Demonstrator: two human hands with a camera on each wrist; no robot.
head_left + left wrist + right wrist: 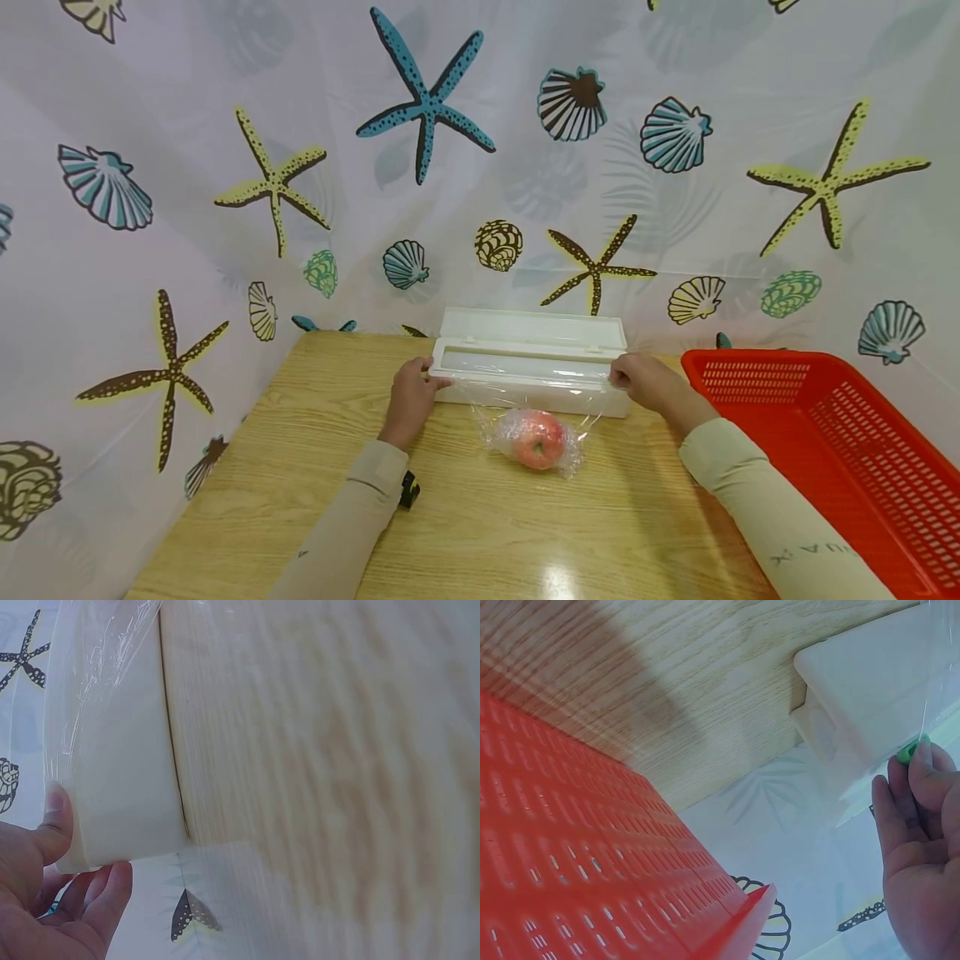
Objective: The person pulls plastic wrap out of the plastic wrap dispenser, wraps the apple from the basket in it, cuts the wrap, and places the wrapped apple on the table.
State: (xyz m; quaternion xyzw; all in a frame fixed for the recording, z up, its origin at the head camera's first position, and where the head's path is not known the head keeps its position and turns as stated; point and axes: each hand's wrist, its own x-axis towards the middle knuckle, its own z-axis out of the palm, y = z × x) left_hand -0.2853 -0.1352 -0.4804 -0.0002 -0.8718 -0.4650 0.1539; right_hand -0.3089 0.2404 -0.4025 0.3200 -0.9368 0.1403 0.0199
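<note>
A white cling film dispenser (525,398) stands at the back of the table with its lid raised. My left hand (410,400) holds its left end; in the left wrist view the thumb of that hand (45,885) lies on the front and the fingers bend round the end. At the right end my right hand (651,382) pinches a small green slide cutter (910,752), seen in the right wrist view beside the film. Clear cling film (483,410) hangs from the dispenser's front edge to a red apple (540,440) and is bunched around it.
A red perforated plastic basket (765,362) stands at the right side of the wooden table (480,533). A small black object (408,490) shows beside my left forearm, partly hidden. A patterned curtain (480,192) hangs right behind the dispenser and along the left.
</note>
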